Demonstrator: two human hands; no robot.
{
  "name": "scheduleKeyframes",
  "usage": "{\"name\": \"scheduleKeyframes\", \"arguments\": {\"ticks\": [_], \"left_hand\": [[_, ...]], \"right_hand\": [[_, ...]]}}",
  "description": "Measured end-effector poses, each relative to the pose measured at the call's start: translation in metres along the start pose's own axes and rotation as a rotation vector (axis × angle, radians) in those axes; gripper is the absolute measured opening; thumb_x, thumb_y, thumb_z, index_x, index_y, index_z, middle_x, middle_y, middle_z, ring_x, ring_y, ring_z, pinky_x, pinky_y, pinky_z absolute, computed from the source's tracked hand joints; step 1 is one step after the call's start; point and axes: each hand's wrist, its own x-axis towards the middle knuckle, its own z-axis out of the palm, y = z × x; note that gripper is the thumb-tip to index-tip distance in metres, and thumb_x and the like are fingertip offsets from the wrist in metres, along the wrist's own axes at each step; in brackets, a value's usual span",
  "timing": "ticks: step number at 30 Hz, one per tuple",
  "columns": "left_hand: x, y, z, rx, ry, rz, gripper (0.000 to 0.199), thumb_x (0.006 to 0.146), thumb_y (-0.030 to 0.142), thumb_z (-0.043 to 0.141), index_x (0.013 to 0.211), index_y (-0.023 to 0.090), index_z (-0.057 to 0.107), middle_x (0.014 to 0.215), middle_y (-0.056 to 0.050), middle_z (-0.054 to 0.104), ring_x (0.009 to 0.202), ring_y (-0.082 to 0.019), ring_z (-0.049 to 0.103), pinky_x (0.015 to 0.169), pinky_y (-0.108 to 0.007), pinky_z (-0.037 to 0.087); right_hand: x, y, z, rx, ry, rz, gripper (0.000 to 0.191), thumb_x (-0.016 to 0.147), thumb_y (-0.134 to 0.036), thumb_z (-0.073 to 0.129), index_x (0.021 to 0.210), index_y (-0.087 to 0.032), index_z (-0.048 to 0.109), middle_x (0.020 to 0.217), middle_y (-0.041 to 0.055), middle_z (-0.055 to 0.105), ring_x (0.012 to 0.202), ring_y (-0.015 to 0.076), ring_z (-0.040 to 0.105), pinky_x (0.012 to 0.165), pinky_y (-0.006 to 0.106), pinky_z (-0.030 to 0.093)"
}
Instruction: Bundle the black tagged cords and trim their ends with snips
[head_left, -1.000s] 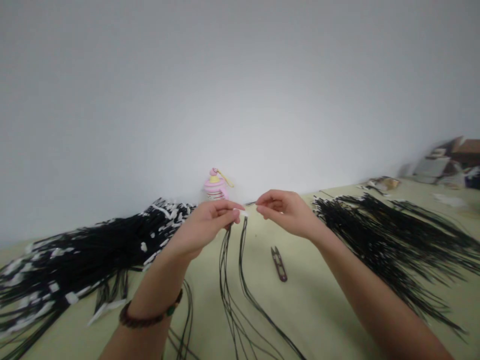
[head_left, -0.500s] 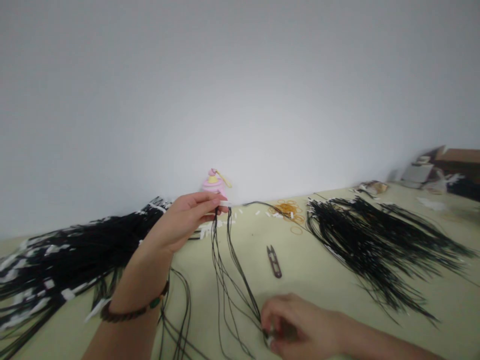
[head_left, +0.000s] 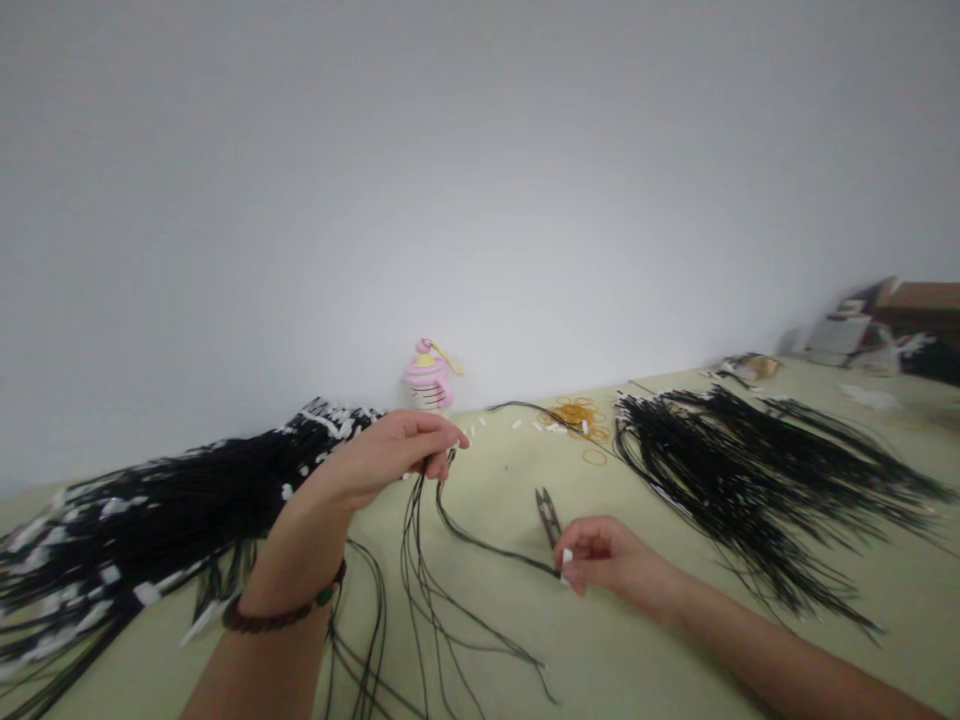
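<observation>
My left hand [head_left: 409, 440] is closed in a pinch on thin black cords [head_left: 420, 530], which hang from it over the table. A brown beaded bracelet [head_left: 285, 612] is on the left wrist. Two or so cords run from the left fingers to my right hand [head_left: 604, 555], which pinches their white-tagged end [head_left: 566, 562]. Dark thread snips [head_left: 548, 515] lie just behind the right fingers, partly covered by them. The cord ends inside the left fingers are mostly hidden.
Black cords with white tags [head_left: 187, 500] are heaped at left, and more bundles [head_left: 720, 470] lie at right. Yellow rubber bands [head_left: 577, 415] and small white pieces [head_left: 516, 424] lie at the back. A pink cup [head_left: 427, 385] stands by the wall. A brown box [head_left: 926, 297] is far right.
My right hand has moved up and slightly right with the cords' tagged end, close to the snips. My left hand has dropped slightly, and the cords between the hands now run more level.
</observation>
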Motion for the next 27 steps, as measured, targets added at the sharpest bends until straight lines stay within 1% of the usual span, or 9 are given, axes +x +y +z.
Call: {"name": "scheduleKeyframes", "arguments": {"ticks": [3, 7, 9, 11, 14, 16, 19, 23, 27], "left_hand": [[-0.006, 0.003, -0.002, -0.029, -0.044, 0.042, 0.03, 0.076, 0.032, 0.072, 0.099, 0.013, 0.066, 0.091, -0.011, 0.072, 0.084, -0.018, 0.066, 0.076, -0.025, 0.05], [-0.013, 0.008, -0.002, -0.074, -0.082, 0.094, 0.047, 0.072, 0.039, 0.074, 0.111, 0.02, 0.056, 0.12, -0.013, 0.062, 0.111, -0.03, 0.058, 0.093, -0.043, 0.045], [-0.012, 0.009, 0.0, -0.019, -0.042, 0.099, 0.038, 0.077, 0.036, 0.071, 0.107, 0.021, 0.055, 0.114, -0.012, 0.066, 0.103, -0.025, 0.063, 0.084, -0.036, 0.049], [-0.009, 0.01, 0.002, 0.077, 0.02, 0.102, 0.026, 0.078, 0.032, 0.071, 0.096, 0.018, 0.058, 0.087, -0.007, 0.072, 0.076, -0.017, 0.066, 0.068, -0.024, 0.048], [-0.006, 0.011, 0.003, 0.21, 0.135, 0.141, 0.019, 0.075, 0.027, 0.074, 0.074, 0.014, 0.06, 0.054, 0.003, 0.06, 0.051, -0.005, 0.049, 0.05, -0.013, 0.034], [-0.008, 0.013, 0.003, 0.247, 0.16, 0.17, 0.022, 0.074, 0.03, 0.074, 0.07, 0.014, 0.06, 0.059, 0.004, 0.058, 0.055, -0.005, 0.047, 0.052, -0.012, 0.032], [-0.014, 0.017, 0.003, 0.241, 0.082, 0.174, 0.029, 0.072, 0.042, 0.074, 0.074, 0.016, 0.06, 0.073, 0.0, 0.064, 0.065, -0.009, 0.054, 0.059, -0.016, 0.039], [-0.021, 0.022, 0.005, 0.227, -0.038, 0.179, 0.037, 0.063, 0.049, 0.077, 0.072, 0.018, 0.06, 0.064, 0.0, 0.064, 0.058, -0.01, 0.055, 0.054, -0.017, 0.039], [-0.017, 0.024, 0.008, 0.26, -0.094, 0.176, 0.029, 0.067, 0.043, 0.076, 0.073, 0.018, 0.062, 0.064, 0.002, 0.061, 0.056, -0.007, 0.051, 0.053, -0.014, 0.037]], "right_hand": [[0.001, -0.011, -0.007, 0.142, 0.112, -0.031, 0.031, 0.056, -0.031, 0.084, 0.074, -0.014, 0.066, 0.068, -0.002, 0.061, 0.054, 0.0038, 0.051, 0.055, 0.017, 0.039], [0.003, -0.02, -0.02, 0.292, 0.225, -0.05, 0.024, 0.063, -0.032, 0.08, 0.078, -0.017, 0.069, 0.075, -0.0022, 0.062, 0.058, 0.0026, 0.052, 0.058, 0.017, 0.04], [0.004, -0.022, -0.026, 0.339, 0.253, -0.048, 0.023, 0.064, -0.03, 0.08, 0.08, -0.017, 0.07, 0.076, -0.0022, 0.062, 0.059, 0.0025, 0.052, 0.059, 0.017, 0.041], [0.005, -0.024, -0.031, 0.375, 0.263, -0.043, 0.022, 0.065, -0.028, 0.08, 0.081, -0.017, 0.07, 0.077, -0.0022, 0.063, 0.061, 0.003, 0.054, 0.06, 0.017, 0.043], [0.006, -0.026, -0.034, 0.412, 0.259, -0.034, 0.02, 0.065, -0.025, 0.079, 0.081, -0.016, 0.07, 0.077, -0.0019, 0.064, 0.061, 0.0036, 0.056, 0.062, 0.018, 0.046], [0.005, -0.027, -0.033, 0.429, 0.248, -0.027, 0.021, 0.065, -0.021, 0.079, 0.082, -0.015, 0.071, 0.076, -0.0016, 0.064, 0.059, 0.0037, 0.057, 0.062, 0.018, 0.047], [0.003, -0.028, -0.032, 0.45, 0.224, -0.018, 0.027, 0.063, -0.017, 0.08, 0.088, -0.013, 0.071, 0.073, -0.0013, 0.065, 0.058, 0.0038, 0.059, 0.062, 0.017, 0.048], [0.001, -0.028, -0.031, 0.461, 0.188, -0.024, 0.032, 0.061, -0.014, 0.08, 0.091, -0.011, 0.071, 0.076, 0.0014, 0.068, 0.062, 0.005, 0.062, 0.064, 0.016, 0.049], [0.0, -0.029, -0.028, 0.456, 0.153, -0.018, 0.03, 0.062, -0.013, 0.08, 0.09, -0.01, 0.071, 0.082, 0.0043, 0.07, 0.066, 0.0064, 0.064, 0.067, 0.017, 0.051]]}}
